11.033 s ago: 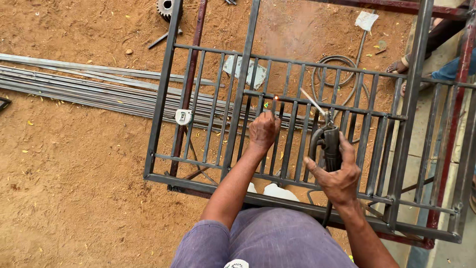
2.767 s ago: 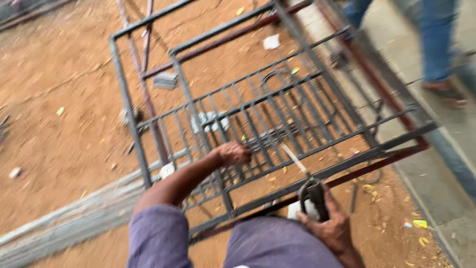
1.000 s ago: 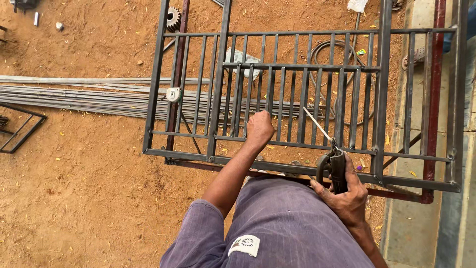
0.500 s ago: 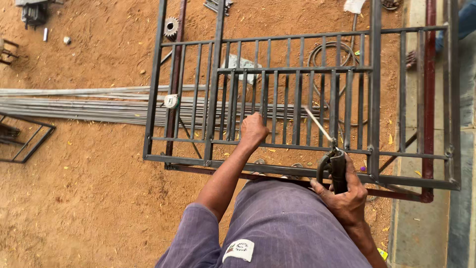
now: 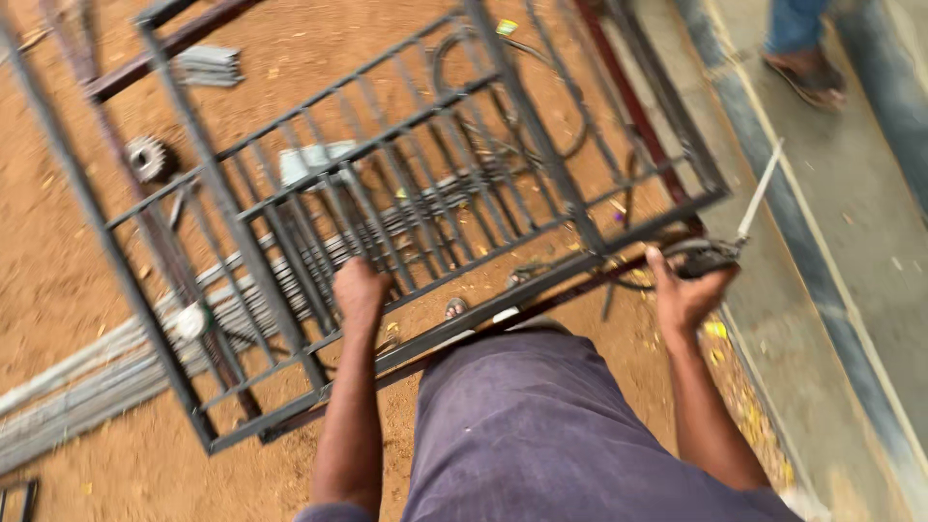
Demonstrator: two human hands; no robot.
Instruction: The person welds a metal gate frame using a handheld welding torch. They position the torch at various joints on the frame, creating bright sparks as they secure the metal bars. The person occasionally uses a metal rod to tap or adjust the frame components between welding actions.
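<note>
A dark steel grille frame point(image 5: 503, 92) with many upright bars lies on the red dirt in front of me. My left hand point(image 5: 360, 290) is closed around one of its bars near the lower rail. My right hand point(image 5: 688, 292) grips a welding electrode holder point(image 5: 710, 256) off the frame's right corner, and a thin grey rod point(image 5: 759, 188) sticks up and away from it. The picture is blurred by head motion.
A bundle of long steel rods point(image 5: 87, 382) lies under the frame at the left. A gear wheel point(image 5: 147, 158) and a coiled cable point(image 5: 503, 106) rest on the dirt. Another person's sandalled foot point(image 5: 802, 68) stands on the concrete strip point(image 5: 851, 251) at the right.
The view has swung and tilted, so the frame now lies diagonally. My right hand with the holder has moved off the grille toward its right corner. My left hand stays on a bar.
</note>
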